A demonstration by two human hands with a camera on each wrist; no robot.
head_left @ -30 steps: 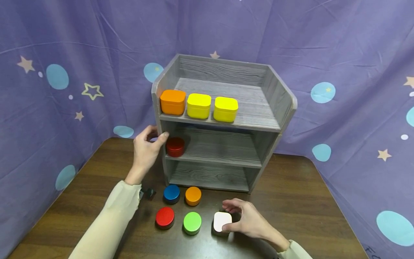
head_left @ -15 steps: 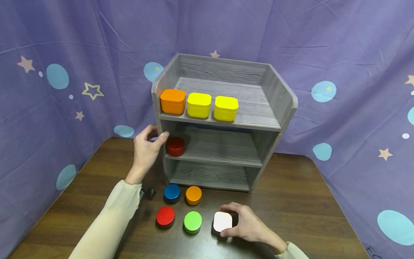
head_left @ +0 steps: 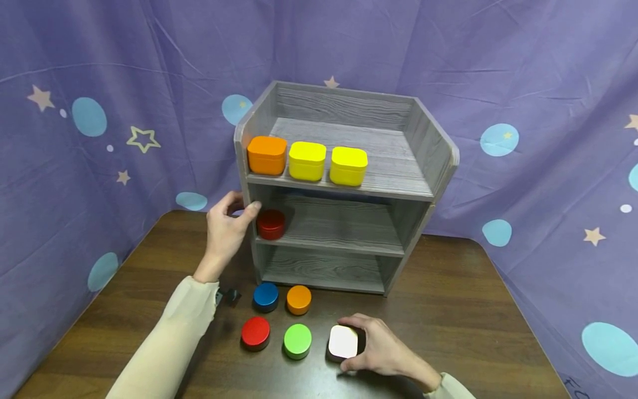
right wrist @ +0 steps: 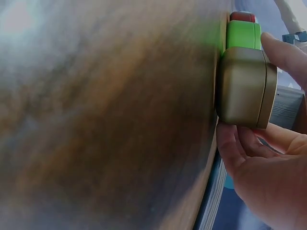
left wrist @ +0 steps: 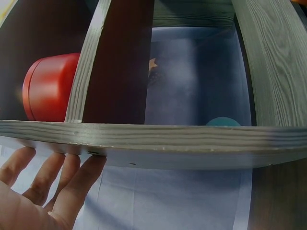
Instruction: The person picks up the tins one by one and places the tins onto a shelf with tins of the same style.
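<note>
My right hand (head_left: 382,349) holds a gold square lidded box (right wrist: 242,88) on the table, thumb at its near side and fingers at its far side. Glare whitens its lid in the head view. At the grey shelf unit (head_left: 334,227), my left hand (head_left: 225,235) rests against the left side panel (left wrist: 158,136), fingertips on its outer face. Round lidded boxes stand in two rows left of the gold one: green (head_left: 297,340), red (head_left: 256,333), blue (head_left: 266,296) and orange (head_left: 299,300). A dark red round box (head_left: 271,224) sits at the left of the middle shelf.
Along the top shelf's front edge stand an orange square box (head_left: 267,155) and two yellow ones, the left (head_left: 307,161) and the right (head_left: 348,166). A small dark object (head_left: 232,296) lies by the left sleeve. A purple curtain (head_left: 523,83) hangs behind the brown table (head_left: 458,293).
My right thumb has slid off the gold box's lid to its near side, while the fingers have shifted slightly nearer the box. The left hand keeps its place at the shelf unit.
</note>
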